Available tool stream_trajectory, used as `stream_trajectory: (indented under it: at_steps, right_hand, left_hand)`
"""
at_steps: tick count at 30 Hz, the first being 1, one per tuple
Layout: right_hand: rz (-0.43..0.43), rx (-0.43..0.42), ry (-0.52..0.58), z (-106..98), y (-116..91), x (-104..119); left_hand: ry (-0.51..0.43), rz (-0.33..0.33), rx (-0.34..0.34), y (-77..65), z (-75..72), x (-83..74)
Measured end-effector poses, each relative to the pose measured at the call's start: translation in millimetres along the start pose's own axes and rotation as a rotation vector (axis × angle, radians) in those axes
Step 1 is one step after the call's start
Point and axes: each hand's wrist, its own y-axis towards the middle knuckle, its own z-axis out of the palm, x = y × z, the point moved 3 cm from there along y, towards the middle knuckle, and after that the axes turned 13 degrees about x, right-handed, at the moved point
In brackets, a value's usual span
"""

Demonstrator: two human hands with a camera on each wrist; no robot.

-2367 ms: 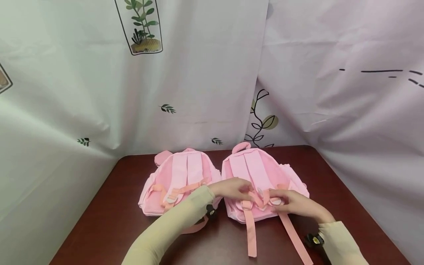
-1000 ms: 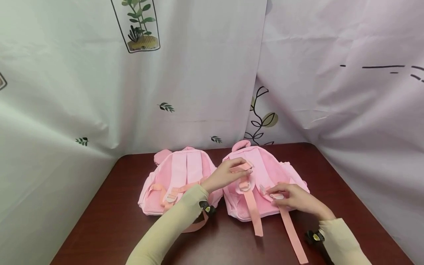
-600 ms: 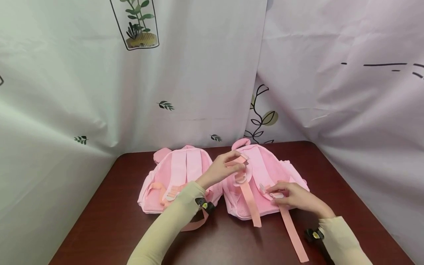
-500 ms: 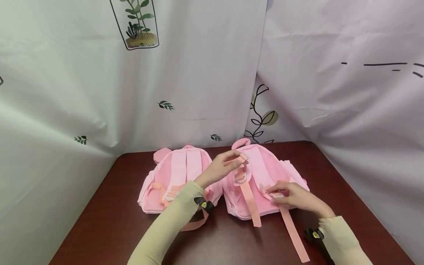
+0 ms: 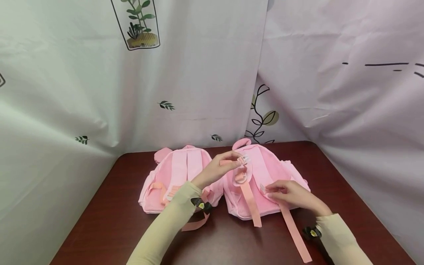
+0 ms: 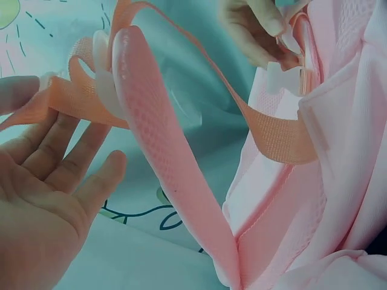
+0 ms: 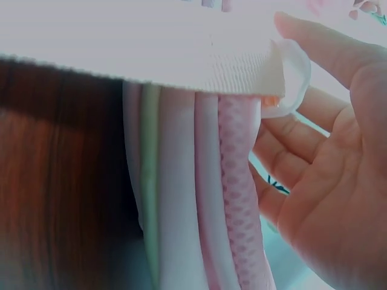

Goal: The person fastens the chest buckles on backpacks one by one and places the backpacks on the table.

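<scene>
A pink backpack (image 5: 271, 165) lies back side up on the table, with both hands at its shoulder straps. My left hand (image 5: 218, 167) pinches an orange webbing strap (image 6: 72, 99) by a white plastic buckle (image 5: 243, 159), raised over the pack's left shoulder strap (image 5: 247, 171). That shoulder strap stands lifted off the pack in the left wrist view. My right hand (image 5: 291, 193) grips the lower end of the right shoulder strap (image 5: 263, 165) around its white slider (image 7: 296, 78). A white clip (image 6: 284, 78) juts out beside the right fingers. Orange tails (image 5: 250, 204) hang toward the front.
A second pink backpack (image 5: 185, 160) lies close on the left, straps up, partly behind my left forearm. Its orange strap (image 5: 195, 224) loops onto the dark wooden table (image 5: 99, 221). Printed fabric (image 5: 205, 73) hangs behind and at both sides.
From beside the right hand, my left hand has lifted the webbing and left shoulder strap up and leftward. The white buckle now shows at its fingertips. My right hand has barely shifted.
</scene>
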Motion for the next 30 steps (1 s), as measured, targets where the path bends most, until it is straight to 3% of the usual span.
stream_trajectory:
  at_steps: [6, 13, 17, 30]
  right_hand:
    - [-0.008, -0.018, -0.048, 2, 5, 0]
    - [-0.025, -0.029, -0.076, 4, 12, 1]
    - [-0.022, -0.028, -0.097, 4, 15, 3]
    - [-0.029, 0.012, -0.083, 3, 24, 4]
  left_hand:
    - [0.007, 0.035, 0.007, -1.0, 2.1, -1.8]
    - [0.010, 0.025, -0.006, -2.7, 3.1, -2.2]
    - [0.076, 0.024, -0.025, -3.7, 5.2, -4.7]
    - [0.208, 0.127, -0.047, -2.4, 14.1, -9.3]
